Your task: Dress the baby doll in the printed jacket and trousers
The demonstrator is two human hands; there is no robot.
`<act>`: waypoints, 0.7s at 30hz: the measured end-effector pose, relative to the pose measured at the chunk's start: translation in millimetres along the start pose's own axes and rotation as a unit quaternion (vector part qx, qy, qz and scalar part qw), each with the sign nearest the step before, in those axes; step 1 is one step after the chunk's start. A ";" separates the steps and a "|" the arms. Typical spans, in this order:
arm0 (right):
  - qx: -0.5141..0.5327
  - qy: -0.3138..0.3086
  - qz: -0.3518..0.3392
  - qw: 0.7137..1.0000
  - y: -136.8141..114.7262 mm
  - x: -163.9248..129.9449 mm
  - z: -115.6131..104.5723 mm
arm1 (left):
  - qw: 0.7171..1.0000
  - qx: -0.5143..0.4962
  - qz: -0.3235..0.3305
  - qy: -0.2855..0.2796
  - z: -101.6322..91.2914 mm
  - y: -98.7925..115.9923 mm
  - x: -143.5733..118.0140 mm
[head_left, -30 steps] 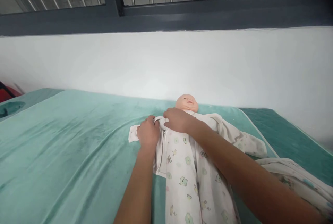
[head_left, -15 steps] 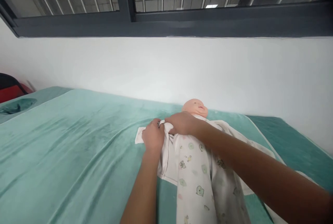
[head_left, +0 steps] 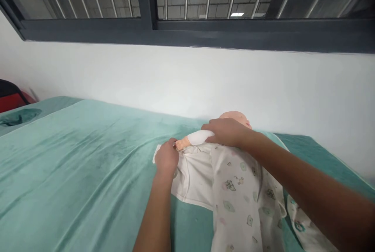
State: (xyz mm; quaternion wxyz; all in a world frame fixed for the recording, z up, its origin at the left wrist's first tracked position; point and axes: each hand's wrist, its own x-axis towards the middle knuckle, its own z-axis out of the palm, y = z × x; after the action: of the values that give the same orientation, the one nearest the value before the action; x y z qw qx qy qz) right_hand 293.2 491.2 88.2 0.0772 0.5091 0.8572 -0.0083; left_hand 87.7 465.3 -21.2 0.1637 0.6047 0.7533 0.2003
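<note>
**Doll's arm bared on the green bed**

Head view: the left hand (head_left: 166,159) pinches the white garment (head_left: 234,181) beside the doll's arm (head_left: 191,139); the right hand (head_left: 225,132) closes over the doll (head_left: 237,117) at its shoulder; the doll lies on the green mattress (head_left: 73,158) near the white wall (head_left: 187,80).

doll (head_left: 234,118) | on its back, arm out sideways | white printed romper (head_left: 234,181) | open, spread beneath

Both forearms reach forward, the left hand (head_left: 166,158) with fingers curled down, the right hand (head_left: 225,131) cupped palm-down.
</note>
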 end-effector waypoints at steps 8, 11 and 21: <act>0.028 -0.011 -0.048 0.998 -25.0 30.3 29.6 | 0.987 0.094 0.113 0.059 3.7 -1.1 0.6; 0.043 -0.028 -0.041 0.998 -31.2 36.4 32.9 | 0.981 0.085 0.167 0.052 8.2 0.6 1.6; 0.325 0.313 0.217 0.865 26.2 -65.3 101.1 | 0.982 0.087 0.156 0.067 9.7 5.8 -0.9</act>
State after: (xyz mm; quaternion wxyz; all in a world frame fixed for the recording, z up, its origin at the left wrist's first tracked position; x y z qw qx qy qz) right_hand 359.3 437.5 -0.8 -0.3655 0.6544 0.6528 -0.1096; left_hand 97.5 466.5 -26.8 0.0261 0.7116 0.6739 0.1973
